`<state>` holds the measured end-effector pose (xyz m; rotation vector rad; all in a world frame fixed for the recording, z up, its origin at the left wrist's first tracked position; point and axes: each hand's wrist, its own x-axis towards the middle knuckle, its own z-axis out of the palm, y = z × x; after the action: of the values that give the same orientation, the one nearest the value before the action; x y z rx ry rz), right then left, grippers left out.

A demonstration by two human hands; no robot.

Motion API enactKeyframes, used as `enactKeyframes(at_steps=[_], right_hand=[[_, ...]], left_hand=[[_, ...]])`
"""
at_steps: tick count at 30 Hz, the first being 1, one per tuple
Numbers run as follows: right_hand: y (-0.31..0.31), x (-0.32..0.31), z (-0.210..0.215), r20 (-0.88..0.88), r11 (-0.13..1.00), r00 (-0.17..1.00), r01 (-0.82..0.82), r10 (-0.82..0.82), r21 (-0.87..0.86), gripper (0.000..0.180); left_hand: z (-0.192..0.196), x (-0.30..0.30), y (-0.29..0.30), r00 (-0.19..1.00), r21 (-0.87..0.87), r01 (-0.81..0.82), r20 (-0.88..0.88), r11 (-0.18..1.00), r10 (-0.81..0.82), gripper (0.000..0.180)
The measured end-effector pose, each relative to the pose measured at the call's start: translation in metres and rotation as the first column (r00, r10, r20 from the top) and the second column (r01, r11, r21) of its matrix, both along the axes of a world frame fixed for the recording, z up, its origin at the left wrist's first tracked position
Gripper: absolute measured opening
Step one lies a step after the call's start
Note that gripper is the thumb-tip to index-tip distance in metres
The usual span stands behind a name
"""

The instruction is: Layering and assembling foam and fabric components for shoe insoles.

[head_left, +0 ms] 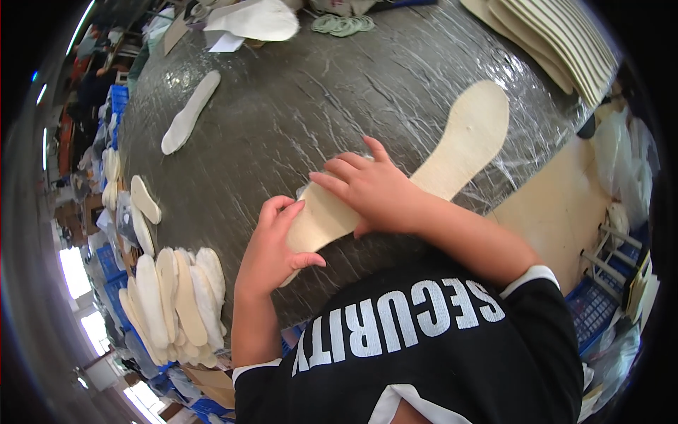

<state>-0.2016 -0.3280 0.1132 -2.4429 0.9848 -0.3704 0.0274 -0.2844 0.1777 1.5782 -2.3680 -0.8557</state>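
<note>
A long beige insole-shaped board [460, 145] lies on the grey table [296, 120], which is covered in wrinkled clear film. My right hand [371, 189] presses flat on the board's near part, fingers spread toward the left. My left hand [272, 244] grips the board's near end, thumb under its edge and fingers curled over it. A thin white layer shows at the edge under my right fingers; whether it is a separate piece I cannot tell.
A white insole [189, 113] lies alone at the far left of the table. Several white and beige insoles [176, 300] are stacked at the near left edge. Beige boards [558, 35] are piled at the far right. A wooden board [558, 212] and blue crates [590, 311] stand on the right.
</note>
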Motion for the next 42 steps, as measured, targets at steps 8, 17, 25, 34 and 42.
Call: enactKeyframes(at_steps=[8,17,25,34,42], right_hand=[[0.005,-0.014,0.017,-0.010,0.998,1.000,-0.010,0.011,0.058,0.103],[0.006,-0.016,0.014,-0.054,0.999,0.998,-0.027,0.029,0.047,0.102],[0.001,-0.011,0.019,-0.154,0.996,0.988,-0.020,0.034,0.091,0.106],[-0.008,-0.002,0.030,-0.224,0.996,0.973,-0.030,0.048,0.085,0.097],[-0.009,0.045,0.024,0.048,0.904,0.905,-0.425,0.423,0.045,0.083]], left_hand=[[0.004,0.032,0.015,0.954,0.436,-0.288,0.053,0.853,0.295,0.028],[-0.022,0.040,0.018,0.925,0.249,-0.157,-0.302,0.956,0.230,0.017],[-0.037,0.043,0.014,0.889,0.287,-0.215,-0.337,0.934,0.309,0.015],[-0.043,0.040,0.008,0.871,0.322,-0.274,-0.317,0.906,0.376,0.018],[-0.045,0.035,0.007,0.877,0.310,-0.295,-0.288,0.904,0.384,0.014]])
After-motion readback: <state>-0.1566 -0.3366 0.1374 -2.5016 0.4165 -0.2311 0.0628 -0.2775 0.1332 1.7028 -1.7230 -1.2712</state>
